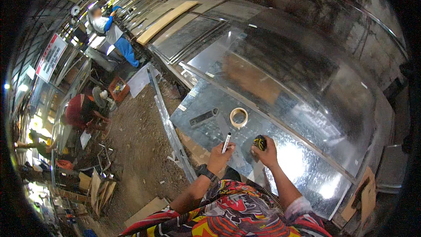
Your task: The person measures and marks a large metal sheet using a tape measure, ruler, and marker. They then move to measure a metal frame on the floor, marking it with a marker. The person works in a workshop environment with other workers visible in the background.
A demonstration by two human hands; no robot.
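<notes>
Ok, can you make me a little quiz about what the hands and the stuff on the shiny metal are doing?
1. True or false: the left hand holds a marker.
2. What does the right hand grip? A) a hammer B) a yellow and black tape measure C) a paintbrush
3. Fill in: the roll of tape lies on the metal ____, apart from both hands.

Key: 1 true; 2 B; 3 sheet.
</notes>
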